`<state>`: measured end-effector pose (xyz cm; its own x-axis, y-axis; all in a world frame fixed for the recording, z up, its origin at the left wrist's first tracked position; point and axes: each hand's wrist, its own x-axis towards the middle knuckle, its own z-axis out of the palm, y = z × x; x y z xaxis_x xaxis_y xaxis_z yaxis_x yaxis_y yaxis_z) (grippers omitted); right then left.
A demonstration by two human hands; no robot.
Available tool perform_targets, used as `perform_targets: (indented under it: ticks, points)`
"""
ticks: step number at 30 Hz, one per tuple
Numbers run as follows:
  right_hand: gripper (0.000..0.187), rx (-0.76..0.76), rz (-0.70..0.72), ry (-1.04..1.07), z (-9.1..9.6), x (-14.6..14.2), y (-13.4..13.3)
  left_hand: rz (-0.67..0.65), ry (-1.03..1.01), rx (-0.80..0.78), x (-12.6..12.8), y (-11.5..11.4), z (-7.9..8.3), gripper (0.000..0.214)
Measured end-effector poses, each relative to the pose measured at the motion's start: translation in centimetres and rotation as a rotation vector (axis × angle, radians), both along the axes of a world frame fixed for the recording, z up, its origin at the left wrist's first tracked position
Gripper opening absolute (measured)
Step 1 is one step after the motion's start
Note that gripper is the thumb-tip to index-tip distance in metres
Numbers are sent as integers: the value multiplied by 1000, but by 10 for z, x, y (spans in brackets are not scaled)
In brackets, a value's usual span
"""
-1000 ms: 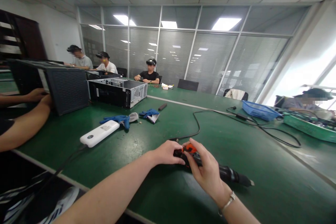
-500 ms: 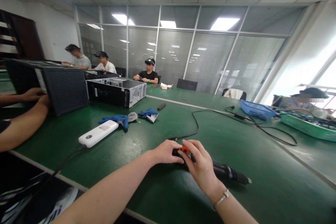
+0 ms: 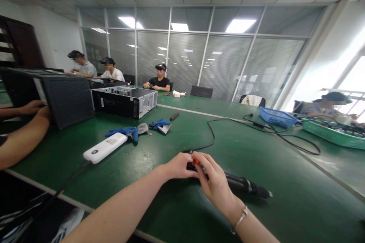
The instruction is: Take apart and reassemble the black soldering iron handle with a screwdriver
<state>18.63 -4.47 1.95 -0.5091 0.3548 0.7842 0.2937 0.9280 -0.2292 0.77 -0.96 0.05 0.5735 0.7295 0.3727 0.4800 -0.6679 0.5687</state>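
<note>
A black electric screwdriver point(image 3: 242, 184) lies slanting on the green table, its tip pointing right toward me. My left hand point(image 3: 178, 166) is closed round dark parts at its far left end, where a black cord runs off. My right hand point(image 3: 215, 176) pinches a small orange piece point(image 3: 195, 160) between thumb and fingers, right against my left fingertips. Its kind is mostly hidden by the fingers. The right hand lies over the middle of the screwdriver's body.
Left on the green table point(image 3: 159, 201) lie a white power strip point(image 3: 105, 148) and blue-grey gloves point(image 3: 132, 132). Computer cases point(image 3: 71, 100) stand beyond, one with a co-worker's arms point(image 3: 31, 133) at it. Cables, a blue basket point(image 3: 278, 117) and a green basket point(image 3: 333, 133) are at right.
My right hand and the orange piece have shifted slightly left, closer to my left hand. The view has turned a little; the screwdriver stays in place.
</note>
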Motion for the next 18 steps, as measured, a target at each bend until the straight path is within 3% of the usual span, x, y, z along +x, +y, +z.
perform_targets:
  ticks: [6, 12, 18]
  points:
    - [51, 58, -136, 25, -2, 0, 2, 31, 24, 5, -1, 1, 0, 15]
    - [58, 22, -62, 15, 7, -1, -3, 18, -23, -51, 1, -1, 3, 14]
    - [49, 70, -163, 2, 12, -2, -3, 75, -17, -77, 2, -3, 6, 19]
